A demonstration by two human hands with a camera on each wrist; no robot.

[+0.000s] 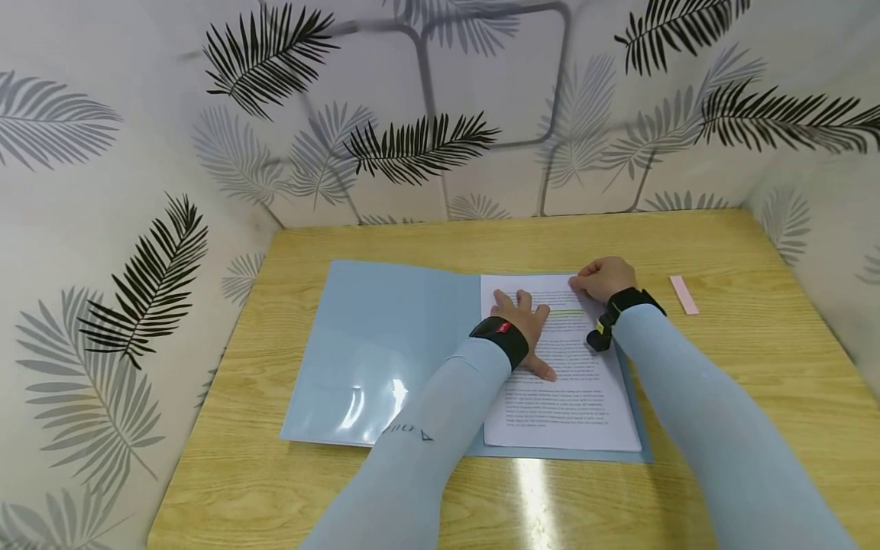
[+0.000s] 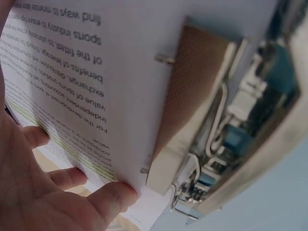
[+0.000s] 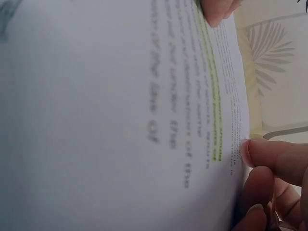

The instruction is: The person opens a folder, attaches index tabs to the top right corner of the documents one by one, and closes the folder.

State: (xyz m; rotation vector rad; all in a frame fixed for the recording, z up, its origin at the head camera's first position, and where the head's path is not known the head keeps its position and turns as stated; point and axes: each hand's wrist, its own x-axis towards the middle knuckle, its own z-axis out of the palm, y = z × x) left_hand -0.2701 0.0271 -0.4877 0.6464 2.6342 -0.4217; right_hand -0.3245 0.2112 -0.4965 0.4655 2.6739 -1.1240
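A light blue folder (image 1: 371,344) lies spread flat on the wooden table, with a stack of printed paper (image 1: 557,424) on its right side. One line of the top sheet is highlighted in yellow-green. My left hand (image 1: 524,325) rests on the stack with its fingers spread. In the left wrist view, a metal clip (image 2: 192,106) runs along the pages' inner edge. At the upper right corner of the paper, my right hand (image 1: 608,279) pinches the edge between thumb and fingers; the right wrist view shows the fingertips (image 3: 246,151) right at that edge.
A pink strip (image 1: 684,295) lies on the table (image 1: 756,367) to the right of the folder. Behind and to the left hang pale sheets (image 1: 495,183) with a leaf pattern. Both wrists wear black straps.
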